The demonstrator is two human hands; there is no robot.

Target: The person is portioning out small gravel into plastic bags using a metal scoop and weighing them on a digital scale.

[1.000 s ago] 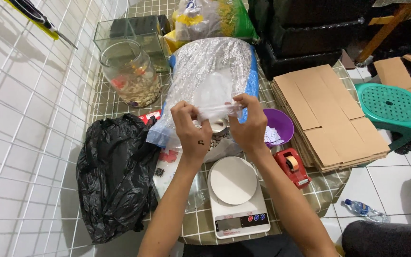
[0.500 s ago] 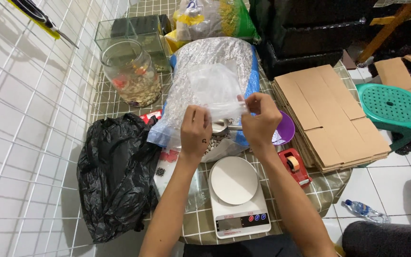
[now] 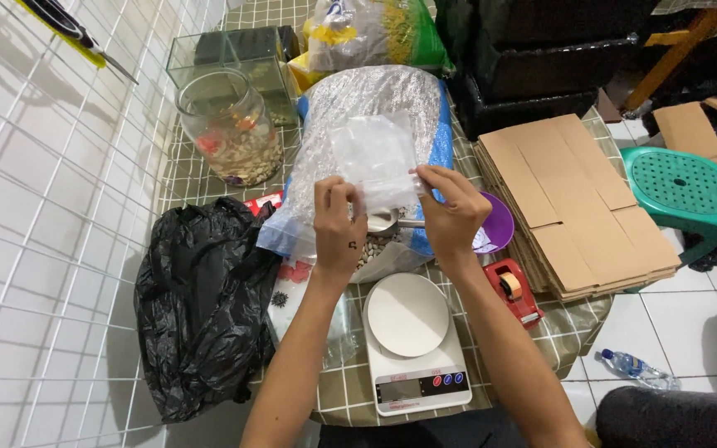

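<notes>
Two hands, left (image 3: 339,226) and right (image 3: 450,211), each with grip pinched shut on small clear bag (image 3: 375,158), above white scale (image 3: 412,344) on worktop (image 3: 350,390).

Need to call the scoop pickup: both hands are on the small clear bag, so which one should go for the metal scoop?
Probably the right hand: the scoop's handle points toward it, just below its fingers. The left hand can keep pinching the small clear bag.

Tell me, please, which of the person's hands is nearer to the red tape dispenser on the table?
The right hand is nearer: the red tape dispenser lies just below and to its right. The left hand is farther off, across the white scale. Both pinch the small clear bag.
</notes>
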